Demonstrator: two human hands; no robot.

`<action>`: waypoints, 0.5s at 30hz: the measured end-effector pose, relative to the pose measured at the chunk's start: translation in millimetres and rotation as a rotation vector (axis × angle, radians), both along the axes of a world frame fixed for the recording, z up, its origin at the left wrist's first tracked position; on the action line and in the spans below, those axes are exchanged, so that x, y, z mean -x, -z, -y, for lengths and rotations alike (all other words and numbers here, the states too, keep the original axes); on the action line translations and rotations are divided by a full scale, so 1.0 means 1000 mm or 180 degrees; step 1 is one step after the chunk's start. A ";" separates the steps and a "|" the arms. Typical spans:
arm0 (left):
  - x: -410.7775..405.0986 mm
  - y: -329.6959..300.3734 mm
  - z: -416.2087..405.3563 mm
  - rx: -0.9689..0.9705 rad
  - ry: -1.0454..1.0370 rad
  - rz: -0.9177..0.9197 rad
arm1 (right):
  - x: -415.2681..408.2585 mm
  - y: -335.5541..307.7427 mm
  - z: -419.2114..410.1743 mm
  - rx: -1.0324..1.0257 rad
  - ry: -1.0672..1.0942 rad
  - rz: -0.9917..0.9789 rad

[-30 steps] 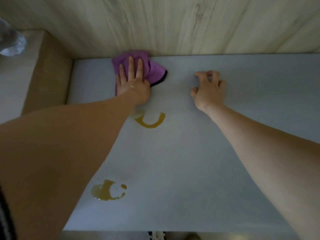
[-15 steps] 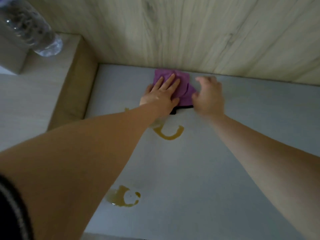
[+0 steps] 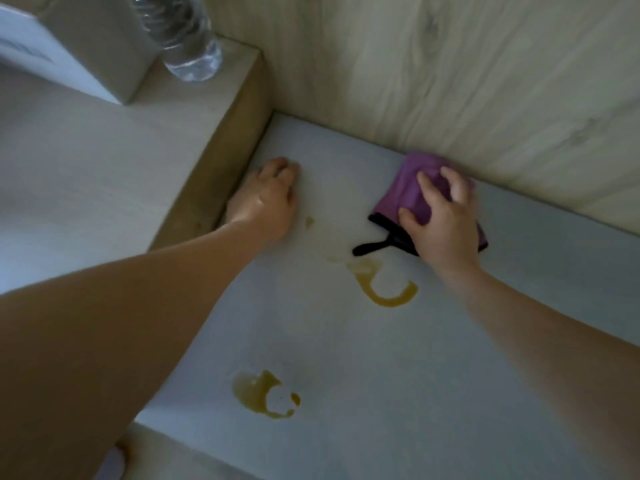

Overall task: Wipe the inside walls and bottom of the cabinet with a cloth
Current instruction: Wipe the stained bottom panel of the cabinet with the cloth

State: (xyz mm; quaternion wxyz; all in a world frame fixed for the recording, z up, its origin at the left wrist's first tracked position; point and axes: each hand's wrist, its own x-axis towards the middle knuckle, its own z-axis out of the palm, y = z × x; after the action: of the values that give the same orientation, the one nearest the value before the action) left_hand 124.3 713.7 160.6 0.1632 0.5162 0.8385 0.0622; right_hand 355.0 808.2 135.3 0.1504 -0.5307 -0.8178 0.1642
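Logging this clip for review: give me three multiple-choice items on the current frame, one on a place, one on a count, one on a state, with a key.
1. Where is the purple cloth?
A. against the wooden back wall
B. on the ledge by the water bottle
C. on the near stain

2. How many large yellow-brown stains are on the cabinet bottom?
A. none
B. two
C. five

3. What is the right hand doing?
A. hanging free
B. holding the bottle
C. gripping the cloth

Key: 1 A, the cloth touches the wall's base. 2 B, one stain near the cloth, one nearer the front. 3 C, its fingers curl over the cloth.
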 end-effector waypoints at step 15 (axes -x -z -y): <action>0.001 0.004 0.000 0.0035 -0.0119 0.0223 | 0.060 0.000 -0.040 0.0154 -0.1520 -0.0278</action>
State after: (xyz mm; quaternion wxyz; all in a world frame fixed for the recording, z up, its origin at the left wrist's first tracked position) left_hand 123.6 713.5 156.6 0.1942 0.4971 0.8420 0.0787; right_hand 294.8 848.5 135.2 0.1299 -0.3182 -0.9086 0.2374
